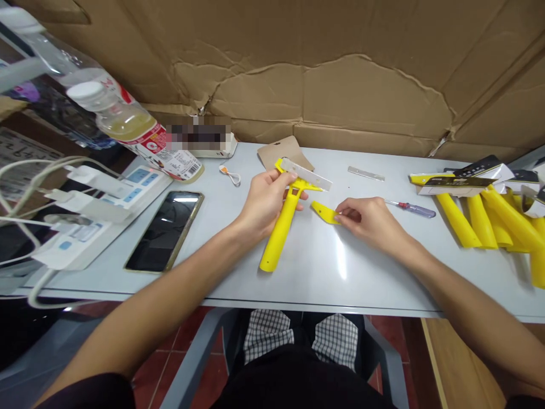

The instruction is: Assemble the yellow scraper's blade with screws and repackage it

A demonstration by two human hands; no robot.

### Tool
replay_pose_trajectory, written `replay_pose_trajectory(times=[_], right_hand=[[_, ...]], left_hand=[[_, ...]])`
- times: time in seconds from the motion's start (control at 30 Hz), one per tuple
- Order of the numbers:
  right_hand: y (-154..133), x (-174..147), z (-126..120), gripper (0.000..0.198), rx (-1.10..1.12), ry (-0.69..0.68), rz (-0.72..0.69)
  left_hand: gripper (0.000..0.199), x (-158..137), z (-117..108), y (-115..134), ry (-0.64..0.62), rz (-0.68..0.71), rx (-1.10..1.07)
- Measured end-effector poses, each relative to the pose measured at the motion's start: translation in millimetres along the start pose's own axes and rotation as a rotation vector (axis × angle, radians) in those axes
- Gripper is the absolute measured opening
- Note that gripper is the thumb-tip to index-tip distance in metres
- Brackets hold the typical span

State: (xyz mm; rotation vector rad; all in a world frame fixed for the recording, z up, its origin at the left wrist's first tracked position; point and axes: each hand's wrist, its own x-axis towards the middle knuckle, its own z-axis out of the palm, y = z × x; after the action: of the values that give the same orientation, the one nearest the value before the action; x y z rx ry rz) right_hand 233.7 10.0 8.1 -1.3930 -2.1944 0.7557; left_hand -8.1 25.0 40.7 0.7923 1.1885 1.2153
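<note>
My left hand (270, 201) is closed around the head end of a yellow scraper (281, 230), whose handle slants down toward me. Across the scraper's head lies a flat metal blade (307, 172), with my left thumb at its near edge. My right hand (370, 220) pinches the right end of a small yellow plastic plate (324, 212) with holes in it, just right of the scraper and apart from it. A second metal blade (366, 173) lies on the table beyond my right hand. A screwdriver (412, 208) with a purple handle rests to the right of that hand.
Several yellow scrapers (483, 221) are heaped at the right. To the left are a phone (165, 230), a power strip (102, 221) with cables and a drink bottle (157, 142). A cardboard piece (284, 149) and a short cable (230, 176) lie behind. A cardboard wall (340, 91) closes the back.
</note>
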Motion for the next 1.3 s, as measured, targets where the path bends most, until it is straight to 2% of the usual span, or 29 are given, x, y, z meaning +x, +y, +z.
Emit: replay_pose_trajectory(times=[0.07, 0.13, 0.23, 0.33, 0.53, 0.8, 1.1, 1.3], right_hand=[[-3.8, -0.1, 2.0, 0.016, -0.091, 0.042, -0.034], [-9.5, -0.4, -2.2, 0.019, -0.085, 0.104, -0.048], [-19.8, -0.9, -12.3, 0.030, 0.188, 0.173, 0.027], [-28.0, -1.3, -17.1, 0.040, 0.471, 0.116, 0.113], [-32.4, -2.9, -10.4, 0.028, 0.551, 0.105, 0.167], [-19.6, -2.1, -10.6, 0.022, 0.703, 0.213, 0.275], [-24.9, -2.2, -9.4, 0.023, 0.576, 0.181, 0.201], [-30.7, -2.6, -3.1, 0.023, 0.552, 0.217, 0.173]], left_hand=[[0.007, -5.2, 3.4, -4.3, -0.047, -0.032, 0.002], [0.006, -11.1, 6.9, -10.0, -0.097, -0.054, 0.012], [0.007, -20.2, 10.4, -16.8, -0.166, -0.059, 0.054], [0.011, -29.1, 11.6, -18.5, -0.227, -0.050, 0.101], [0.011, -38.8, 11.8, -16.2, -0.286, -0.077, 0.139], [0.012, -35.2, 10.2, -22.8, -0.392, -0.046, 0.070], [0.013, -34.3, 9.1, -27.0, -0.437, -0.043, 0.033], [0.010, -34.6, 10.5, -26.0, -0.397, -0.037, 0.075]])
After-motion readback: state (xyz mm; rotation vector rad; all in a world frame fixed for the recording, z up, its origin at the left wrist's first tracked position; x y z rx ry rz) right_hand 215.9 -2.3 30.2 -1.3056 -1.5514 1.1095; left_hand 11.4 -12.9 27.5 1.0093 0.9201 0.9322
